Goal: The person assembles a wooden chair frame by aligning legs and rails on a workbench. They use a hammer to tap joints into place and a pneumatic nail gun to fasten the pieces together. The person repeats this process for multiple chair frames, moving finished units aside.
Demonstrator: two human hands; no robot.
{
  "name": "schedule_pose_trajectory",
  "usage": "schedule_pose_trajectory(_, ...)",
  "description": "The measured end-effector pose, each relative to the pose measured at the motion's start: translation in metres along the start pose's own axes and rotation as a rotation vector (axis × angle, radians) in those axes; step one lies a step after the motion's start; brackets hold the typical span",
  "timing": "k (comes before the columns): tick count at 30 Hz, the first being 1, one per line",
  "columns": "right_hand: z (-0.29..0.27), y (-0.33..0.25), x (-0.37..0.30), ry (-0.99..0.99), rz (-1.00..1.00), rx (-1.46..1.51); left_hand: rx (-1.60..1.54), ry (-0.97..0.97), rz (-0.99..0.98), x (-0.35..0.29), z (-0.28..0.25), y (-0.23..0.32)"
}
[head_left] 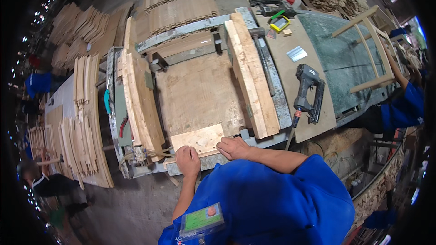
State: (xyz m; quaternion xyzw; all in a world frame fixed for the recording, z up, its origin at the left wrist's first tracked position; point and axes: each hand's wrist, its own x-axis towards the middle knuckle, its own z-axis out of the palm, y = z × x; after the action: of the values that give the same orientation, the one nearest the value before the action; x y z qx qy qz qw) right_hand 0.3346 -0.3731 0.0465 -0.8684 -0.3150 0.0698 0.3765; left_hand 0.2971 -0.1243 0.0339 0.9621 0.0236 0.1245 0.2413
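A pale wooden board with several small dark holes lies at the near end of a clamping frame. My left hand grips its near left corner with curled fingers. My right hand holds the board's right end, the fingers bent over the edge. Beyond the board stand two thick wooden beams, a left beam and a right beam, along the sides of the frame. Between them lies a flat wooden panel.
A pneumatic nail gun with a hose lies on the side board at the right. Beyond it are a yellow-framed tool and a hammer. Red-handled pliers lie left. Wood strips are stacked farther left. A co-worker handles a wooden frame.
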Motion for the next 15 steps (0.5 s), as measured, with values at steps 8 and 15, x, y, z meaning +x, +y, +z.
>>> schedule_pose_trajectory(8, 0.0053, 0.0098, -0.0058, 0.191, 0.037, 0.044, 0.004, -0.032, -0.008, -0.0019, -0.0013, 0.0017)
schedule_pose_trajectory(15, 0.0057, 0.0076, -0.0041, 0.049, 0.093, 0.009, 0.013, -0.021, 0.024, -0.0002, -0.0016, -0.0001)
